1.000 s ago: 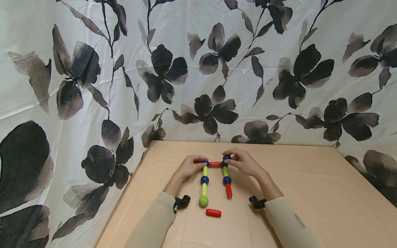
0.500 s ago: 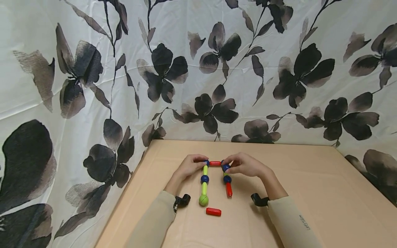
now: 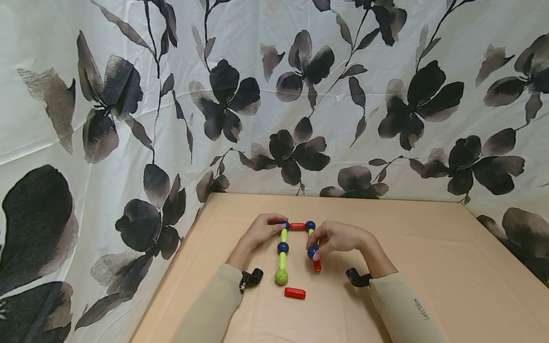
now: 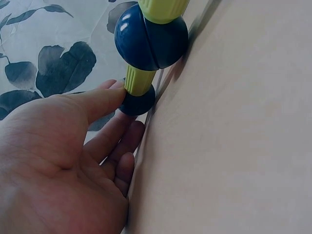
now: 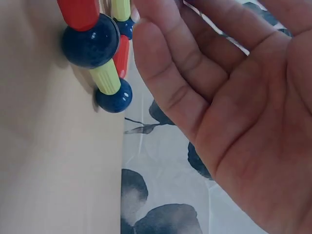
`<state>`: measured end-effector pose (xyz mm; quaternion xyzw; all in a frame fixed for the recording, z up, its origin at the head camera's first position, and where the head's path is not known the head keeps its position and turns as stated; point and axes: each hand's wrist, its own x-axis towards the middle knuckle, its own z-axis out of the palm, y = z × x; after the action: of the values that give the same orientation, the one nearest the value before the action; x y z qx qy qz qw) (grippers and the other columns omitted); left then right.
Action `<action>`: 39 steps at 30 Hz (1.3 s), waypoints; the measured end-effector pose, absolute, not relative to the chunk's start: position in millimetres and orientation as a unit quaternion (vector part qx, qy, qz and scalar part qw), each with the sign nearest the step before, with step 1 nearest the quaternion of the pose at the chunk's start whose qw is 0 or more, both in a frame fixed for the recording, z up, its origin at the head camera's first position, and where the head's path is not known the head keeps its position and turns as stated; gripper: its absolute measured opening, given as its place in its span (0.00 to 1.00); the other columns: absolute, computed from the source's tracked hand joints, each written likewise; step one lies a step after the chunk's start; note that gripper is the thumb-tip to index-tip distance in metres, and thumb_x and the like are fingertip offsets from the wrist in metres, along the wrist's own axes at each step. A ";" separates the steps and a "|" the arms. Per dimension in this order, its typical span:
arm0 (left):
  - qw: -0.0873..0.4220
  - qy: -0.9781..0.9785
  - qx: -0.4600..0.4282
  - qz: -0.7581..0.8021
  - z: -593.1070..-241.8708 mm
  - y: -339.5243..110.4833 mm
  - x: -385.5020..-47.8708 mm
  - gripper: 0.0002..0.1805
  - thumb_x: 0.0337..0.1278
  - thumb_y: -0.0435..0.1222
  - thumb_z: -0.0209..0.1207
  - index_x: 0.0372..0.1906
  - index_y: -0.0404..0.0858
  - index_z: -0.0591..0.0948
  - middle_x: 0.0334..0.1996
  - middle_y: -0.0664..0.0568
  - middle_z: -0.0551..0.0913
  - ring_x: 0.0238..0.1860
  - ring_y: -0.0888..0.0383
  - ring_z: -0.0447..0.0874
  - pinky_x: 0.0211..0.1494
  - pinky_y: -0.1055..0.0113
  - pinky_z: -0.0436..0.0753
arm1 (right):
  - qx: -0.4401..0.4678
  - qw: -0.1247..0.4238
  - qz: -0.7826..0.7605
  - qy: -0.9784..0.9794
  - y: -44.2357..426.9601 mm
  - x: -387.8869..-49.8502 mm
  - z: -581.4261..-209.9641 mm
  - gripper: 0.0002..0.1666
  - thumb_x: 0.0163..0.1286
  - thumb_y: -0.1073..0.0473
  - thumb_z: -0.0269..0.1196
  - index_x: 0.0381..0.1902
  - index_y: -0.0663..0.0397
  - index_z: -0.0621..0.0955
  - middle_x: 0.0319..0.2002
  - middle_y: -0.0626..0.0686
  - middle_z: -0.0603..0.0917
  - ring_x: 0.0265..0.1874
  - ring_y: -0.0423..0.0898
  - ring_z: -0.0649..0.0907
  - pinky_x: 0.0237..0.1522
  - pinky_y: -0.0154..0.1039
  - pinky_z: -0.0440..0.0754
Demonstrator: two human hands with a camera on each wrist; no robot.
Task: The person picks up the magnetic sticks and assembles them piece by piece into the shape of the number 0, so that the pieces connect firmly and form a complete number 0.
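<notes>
A U-shaped chain of toy building rods and balls lies on the table: a red rod (image 3: 297,226) across the far end, yellow-green rods (image 3: 282,260) down the sides. My left hand (image 3: 260,232) pinches the blue ball at the far left corner (image 4: 139,102). My right hand (image 3: 340,237) holds a separate blue ball (image 3: 312,252) over the right side, hiding the chain's middle ball in the head view. That chain ball (image 5: 90,44) shows in the right wrist view. A red rod (image 3: 317,267) ends the right side; a green ball (image 3: 281,277) ends the left.
A loose red rod (image 3: 295,293) lies between the arms, nearer the person. The tan table (image 3: 429,267) meets a floral cloth (image 3: 253,109) behind and to the left. Each wrist wears a black camera (image 3: 358,277).
My right hand has moved toward the person along the right side, carrying the blue ball from the far right corner. My left hand stays at the left corner.
</notes>
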<state>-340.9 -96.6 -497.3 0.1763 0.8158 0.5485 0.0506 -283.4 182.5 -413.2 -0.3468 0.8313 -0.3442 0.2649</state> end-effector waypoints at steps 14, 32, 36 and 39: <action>0.051 0.814 0.174 0.552 -496.0 -97.3 -340.4 0.16 0.70 0.35 0.65 0.58 0.38 0.86 0.53 0.50 0.88 0.55 0.54 0.82 0.59 0.61 0.81 | -0.382 0.371 -0.296 0.793 171.6 -277.9 -422.1 0.15 0.62 0.58 0.77 0.47 0.52 0.91 0.53 0.51 0.88 0.52 0.47 0.80 0.48 0.42 0.79; 0.050 0.812 0.172 0.556 -499.0 -97.8 -339.1 0.14 0.71 0.36 0.64 0.57 0.40 0.87 0.52 0.51 0.89 0.54 0.55 0.83 0.60 0.59 0.81 | -0.353 0.368 -0.259 0.820 166.6 -272.2 -423.3 0.14 0.58 0.63 0.79 0.43 0.46 0.92 0.41 0.43 0.87 0.42 0.50 0.81 0.41 0.38 0.77; 0.051 0.812 0.171 0.555 -498.0 -97.9 -339.2 0.14 0.71 0.36 0.64 0.57 0.40 0.87 0.52 0.51 0.89 0.54 0.55 0.83 0.60 0.59 0.81 | -0.356 0.368 -0.263 0.817 166.9 -272.8 -424.3 0.15 0.58 0.63 0.79 0.43 0.46 0.91 0.41 0.44 0.87 0.42 0.52 0.81 0.40 0.38 0.77; 0.050 0.813 0.172 0.553 -497.8 -97.6 -339.7 0.14 0.71 0.36 0.64 0.57 0.40 0.87 0.52 0.51 0.89 0.54 0.55 0.83 0.60 0.60 0.81 | -0.357 0.369 -0.267 0.815 167.1 -273.2 -425.0 0.15 0.58 0.63 0.79 0.43 0.46 0.91 0.42 0.44 0.87 0.41 0.50 0.80 0.40 0.37 0.76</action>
<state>-339.7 -97.6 -497.8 0.1724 0.8134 0.5533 0.0495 -273.2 167.1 -425.0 -0.3573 0.8153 -0.2672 0.3691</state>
